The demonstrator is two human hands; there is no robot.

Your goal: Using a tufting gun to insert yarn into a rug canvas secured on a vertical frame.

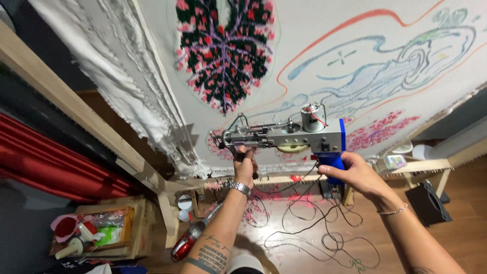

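My left hand (245, 162) wraps the tufting gun's (284, 134) front grip, my right hand (350, 171) its blue handle; cords (309, 223) dangling beneath could snag and drag the needle off the cloth (324, 45).

tufting gun (284, 136): grey metal body, blue grip | cloth (355, 56): white, with red, blue and green outline drawing | tufted patch (223, 50): black and red with pink flecks, purple branching veins | curtain (45, 162): deep red | floor (456, 238): brown wood, black cable loops, pink yarn scraps
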